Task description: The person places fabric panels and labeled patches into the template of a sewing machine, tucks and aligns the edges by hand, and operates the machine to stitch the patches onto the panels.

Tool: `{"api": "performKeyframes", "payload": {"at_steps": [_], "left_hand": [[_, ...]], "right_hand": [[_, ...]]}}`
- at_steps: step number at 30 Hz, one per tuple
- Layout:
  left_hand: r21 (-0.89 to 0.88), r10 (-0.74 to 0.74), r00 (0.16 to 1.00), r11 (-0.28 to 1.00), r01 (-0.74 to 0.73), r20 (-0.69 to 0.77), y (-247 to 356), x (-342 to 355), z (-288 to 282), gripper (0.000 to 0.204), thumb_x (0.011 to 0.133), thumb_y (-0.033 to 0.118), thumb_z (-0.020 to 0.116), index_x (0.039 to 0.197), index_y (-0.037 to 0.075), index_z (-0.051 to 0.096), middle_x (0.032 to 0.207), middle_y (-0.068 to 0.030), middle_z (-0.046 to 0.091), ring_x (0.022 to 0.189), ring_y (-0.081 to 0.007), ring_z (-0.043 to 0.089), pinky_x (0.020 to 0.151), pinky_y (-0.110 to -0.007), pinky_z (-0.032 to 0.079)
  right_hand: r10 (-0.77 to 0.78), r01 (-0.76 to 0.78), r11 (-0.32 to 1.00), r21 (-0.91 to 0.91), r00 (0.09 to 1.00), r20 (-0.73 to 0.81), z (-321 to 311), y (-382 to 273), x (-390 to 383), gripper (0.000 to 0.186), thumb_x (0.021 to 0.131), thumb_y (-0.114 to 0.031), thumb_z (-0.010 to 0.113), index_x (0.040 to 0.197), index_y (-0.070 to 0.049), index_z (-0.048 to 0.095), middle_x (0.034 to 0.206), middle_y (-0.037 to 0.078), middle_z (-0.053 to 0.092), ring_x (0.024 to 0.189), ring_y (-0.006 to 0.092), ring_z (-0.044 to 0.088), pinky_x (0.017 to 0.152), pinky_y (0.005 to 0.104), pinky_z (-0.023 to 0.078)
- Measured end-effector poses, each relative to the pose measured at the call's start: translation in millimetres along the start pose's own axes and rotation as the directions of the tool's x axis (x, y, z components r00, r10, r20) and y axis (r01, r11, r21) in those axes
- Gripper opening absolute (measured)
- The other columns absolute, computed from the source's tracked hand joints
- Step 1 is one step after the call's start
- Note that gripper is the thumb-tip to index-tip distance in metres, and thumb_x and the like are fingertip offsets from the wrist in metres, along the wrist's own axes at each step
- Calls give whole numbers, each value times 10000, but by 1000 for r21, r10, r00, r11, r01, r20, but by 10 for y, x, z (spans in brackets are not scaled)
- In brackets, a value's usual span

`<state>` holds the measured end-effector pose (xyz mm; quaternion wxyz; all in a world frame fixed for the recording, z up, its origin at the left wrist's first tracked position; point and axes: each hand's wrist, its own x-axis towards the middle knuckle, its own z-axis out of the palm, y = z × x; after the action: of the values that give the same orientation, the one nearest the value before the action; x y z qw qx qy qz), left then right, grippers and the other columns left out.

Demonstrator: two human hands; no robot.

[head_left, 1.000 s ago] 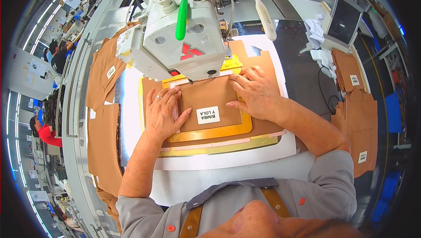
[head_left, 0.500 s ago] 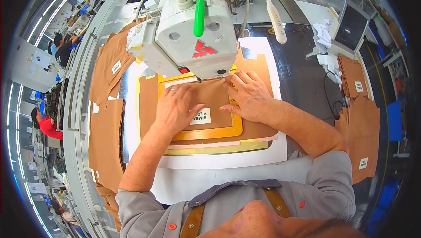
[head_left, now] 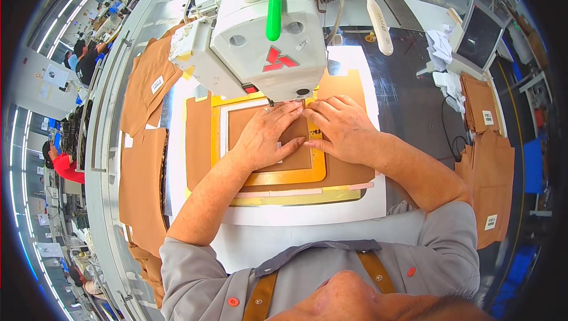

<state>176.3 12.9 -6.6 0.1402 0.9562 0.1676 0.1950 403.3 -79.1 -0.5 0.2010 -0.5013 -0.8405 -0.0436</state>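
My left hand [head_left: 269,135] lies flat with its fingers stretched on a brown fabric piece [head_left: 238,121], inside a yellow rectangular frame [head_left: 278,177]. Under that palm a white label is almost fully hidden. Resting across the frame's right side and the fabric's edge, my right hand [head_left: 342,127] has its fingers extended and its thumb apart. The two hands nearly meet at the fingertips and thumbs. Just beyond them hangs the head of a white sewing machine [head_left: 266,55], its needle area close to my left fingertips. A larger brown panel [head_left: 349,173] spreads beneath the frame.
Brown fabric pieces lie at the left [head_left: 142,179], and stacked brown pieces with white labels [head_left: 486,185] at the right. A green-handled tool [head_left: 274,13] hangs before the machine head. A monitor [head_left: 477,34] and crumpled white cloth [head_left: 439,46] stand at the far right.
My left hand has slid right toward my right hand and now covers the label. A white strip along the frame's inner left side shows more. My right hand has barely moved.
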Motion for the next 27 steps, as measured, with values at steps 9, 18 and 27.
{"api": "performKeyframes", "payload": {"at_steps": [9,18,27], "left_hand": [[45,-98,993,994,96,63,64,-7,9,604,867,315,712,1388,54,555,1474,-117,551,1361,-354,489,1088,-471,381],[121,-91,995,989,87,31,45,-50,55,721,840,455,680,1438,83,522,1503,-103,528,1356,-342,481,1073,-467,367],[151,-80,996,986,73,43,86,-49,40,712,844,406,695,1455,93,506,1503,-102,514,1370,-333,472,1102,-466,357]], "right_hand": [[-97,84,979,185,994,60,-127,-30,-34,334,887,-369,737,1031,-72,689,1089,81,668,1053,262,628,984,405,453],[-291,250,872,421,956,34,-276,-258,-51,127,825,-176,734,876,-71,686,959,53,661,985,231,613,887,390,479],[-327,300,911,283,943,55,-168,-279,-66,62,767,-122,701,807,-75,693,893,29,651,938,189,602,852,362,460]]}}
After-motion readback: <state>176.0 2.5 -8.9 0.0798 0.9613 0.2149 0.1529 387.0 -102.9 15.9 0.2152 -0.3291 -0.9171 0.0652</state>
